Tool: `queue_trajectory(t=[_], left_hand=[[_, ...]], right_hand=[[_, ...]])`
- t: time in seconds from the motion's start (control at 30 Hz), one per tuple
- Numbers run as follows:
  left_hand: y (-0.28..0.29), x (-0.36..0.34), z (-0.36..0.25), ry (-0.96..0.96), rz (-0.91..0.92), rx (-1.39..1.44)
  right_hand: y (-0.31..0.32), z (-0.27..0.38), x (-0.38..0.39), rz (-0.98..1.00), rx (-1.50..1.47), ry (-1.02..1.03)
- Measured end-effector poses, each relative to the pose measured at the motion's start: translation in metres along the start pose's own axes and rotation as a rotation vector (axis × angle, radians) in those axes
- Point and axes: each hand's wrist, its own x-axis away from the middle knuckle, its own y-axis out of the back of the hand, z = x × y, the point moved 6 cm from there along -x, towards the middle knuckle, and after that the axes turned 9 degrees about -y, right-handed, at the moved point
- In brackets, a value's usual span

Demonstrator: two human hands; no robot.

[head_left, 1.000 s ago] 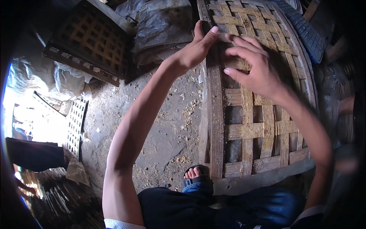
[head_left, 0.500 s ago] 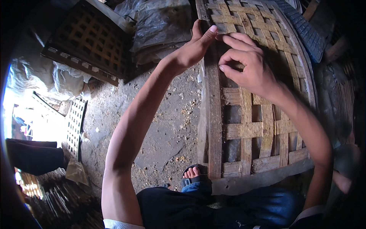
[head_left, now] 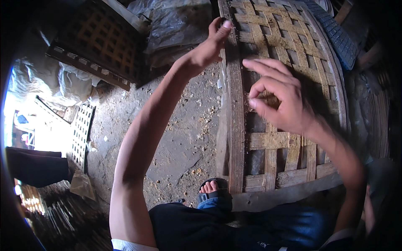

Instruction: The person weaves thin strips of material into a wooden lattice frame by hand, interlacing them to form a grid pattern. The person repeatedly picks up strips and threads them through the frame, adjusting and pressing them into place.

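Note:
A woven bamboo-slat tray [head_left: 272, 138] with wooden rails lies along the right of the view, speckled with yellowish bits. My left hand [head_left: 208, 50] grips its left rail near the far end, thumb on top. Lower down the same rail, my right hand [head_left: 282, 94] hovers at or touches the wood. Its thumb and index finger are pinched together and the other fingers reach forward; whether anything is between the fingertips I cannot make out.
Dark lattice trays [head_left: 94, 42] and plastic sheets [head_left: 171, 25] lie at upper left. A blue panel [head_left: 335, 33] is beyond the tray. Dusty concrete floor [head_left: 171, 163] shows between. Stacked slats [head_left: 54, 201] are at lower left, and another person's bare limb [head_left: 368, 209] at lower right.
My right hand has moved toward me along the rail, and its thumb and index finger have closed into a pinch. My left hand has shifted slightly up and left, still on the rail.

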Motion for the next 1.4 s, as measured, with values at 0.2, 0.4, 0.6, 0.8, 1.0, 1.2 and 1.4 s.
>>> queue_trajectory(t=[0.2, 0.4, 0.6, 0.8, 1.0, 1.2, 1.4], left_hand=[[0.035, 0.006, 0.020, 0.109, -0.182, -0.095], [0.070, 0.039, 0.051, 0.276, -0.250, -0.314], [0.102, 0.061, 0.095, 0.370, -0.020, -0.983], [0.102, 0.083, 0.116, 0.609, 0.241, -1.180], [0.108, 0.091, 0.116, 0.622, 0.380, -1.251], [0.110, 0.096, 0.116, 0.673, 0.395, -1.261], [0.118, 0.100, 0.121, 0.653, 0.389, -1.254]], right_hand=[[0.000, 0.008, 0.013, 0.044, 0.007, -0.053], [-0.001, 0.008, 0.016, 0.000, 0.016, -0.007], [-0.001, 0.010, 0.016, -0.016, -0.002, 0.038], [0.000, 0.012, 0.016, -0.021, 0.006, 0.017], [0.011, 0.007, 0.015, -0.047, 0.024, -0.019], [0.019, -0.002, 0.016, -0.004, 0.079, -0.069], [0.002, 0.008, 0.020, 0.024, 0.094, -0.018]])
